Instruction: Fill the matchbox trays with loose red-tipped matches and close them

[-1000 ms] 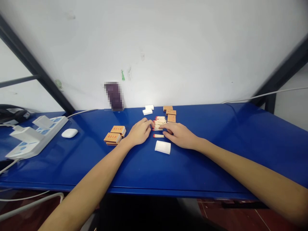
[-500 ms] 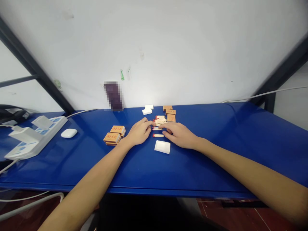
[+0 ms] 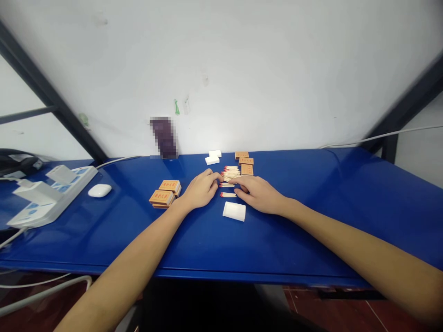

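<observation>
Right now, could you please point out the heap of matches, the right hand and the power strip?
Heap of matches (image 3: 231,172): head view, on its sticks, mid-heap.
Right hand (image 3: 259,194): head view, on its back.
Power strip (image 3: 65,188): head view, on its top face.

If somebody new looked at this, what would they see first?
Probably the pile of red-tipped matches in the middle of the blue table, with the left hand and right hand on either side. Next, maybe the stacked orange matchboxes beside the left hand, then the small white tray in front of the matches.
</observation>
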### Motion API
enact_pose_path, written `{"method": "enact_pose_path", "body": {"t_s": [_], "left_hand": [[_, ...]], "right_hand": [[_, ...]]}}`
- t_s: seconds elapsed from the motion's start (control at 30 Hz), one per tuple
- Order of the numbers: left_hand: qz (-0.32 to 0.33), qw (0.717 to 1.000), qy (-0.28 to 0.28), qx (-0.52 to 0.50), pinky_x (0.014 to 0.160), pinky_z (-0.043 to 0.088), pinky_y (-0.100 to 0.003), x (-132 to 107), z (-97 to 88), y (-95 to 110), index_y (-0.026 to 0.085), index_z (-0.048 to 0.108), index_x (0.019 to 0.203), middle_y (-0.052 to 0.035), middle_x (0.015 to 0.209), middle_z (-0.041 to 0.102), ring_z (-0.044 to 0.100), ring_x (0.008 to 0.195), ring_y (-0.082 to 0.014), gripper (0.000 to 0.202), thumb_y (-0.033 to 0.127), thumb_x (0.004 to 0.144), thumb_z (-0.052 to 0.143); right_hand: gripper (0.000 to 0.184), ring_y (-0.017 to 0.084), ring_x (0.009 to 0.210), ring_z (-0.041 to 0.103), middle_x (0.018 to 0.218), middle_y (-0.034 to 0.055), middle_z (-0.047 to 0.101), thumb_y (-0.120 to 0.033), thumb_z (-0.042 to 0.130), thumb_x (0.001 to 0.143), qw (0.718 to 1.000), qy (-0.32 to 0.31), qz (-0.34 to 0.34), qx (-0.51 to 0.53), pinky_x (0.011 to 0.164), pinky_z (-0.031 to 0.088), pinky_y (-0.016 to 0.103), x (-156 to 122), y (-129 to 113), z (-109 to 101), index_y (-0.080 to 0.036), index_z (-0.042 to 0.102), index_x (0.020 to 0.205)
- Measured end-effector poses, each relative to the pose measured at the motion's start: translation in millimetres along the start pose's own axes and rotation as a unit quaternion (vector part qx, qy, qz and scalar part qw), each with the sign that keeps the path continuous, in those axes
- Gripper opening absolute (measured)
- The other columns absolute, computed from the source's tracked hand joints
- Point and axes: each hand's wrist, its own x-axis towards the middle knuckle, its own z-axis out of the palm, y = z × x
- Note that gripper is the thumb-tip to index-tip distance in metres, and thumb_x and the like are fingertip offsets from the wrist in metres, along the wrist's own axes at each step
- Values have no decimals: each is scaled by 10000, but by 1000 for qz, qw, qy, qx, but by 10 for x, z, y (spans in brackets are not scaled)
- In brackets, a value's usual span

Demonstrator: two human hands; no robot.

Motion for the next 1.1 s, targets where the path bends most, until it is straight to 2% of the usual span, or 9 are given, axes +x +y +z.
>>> {"method": "enact_pose_path", "body": {"t_s": [0.57, 1.1], "left_hand": [[4, 1000, -1, -10, 820, 446, -328, 3, -4, 7, 208, 625, 1019, -40, 920, 537, 557, 826, -178, 256, 176, 926, 388], [5, 1000, -1, -16, 838, 450, -334, 8, 6, -13, 202, 606, 1027, -44, 937, 541, 561, 849, -180, 240, 231, 968, 375]], "right_hand": [[334, 196, 788, 587, 854, 63, 659, -224, 479, 921, 1000, 1, 3, 0, 717, 419, 301, 1, 0, 2, -161, 636, 1209], [331, 183, 769, 563, 826, 53, 638, -208, 485, 925, 1000, -3, -5, -10, 702, 397, 280, 9, -9, -1, -163, 655, 1205]]}}
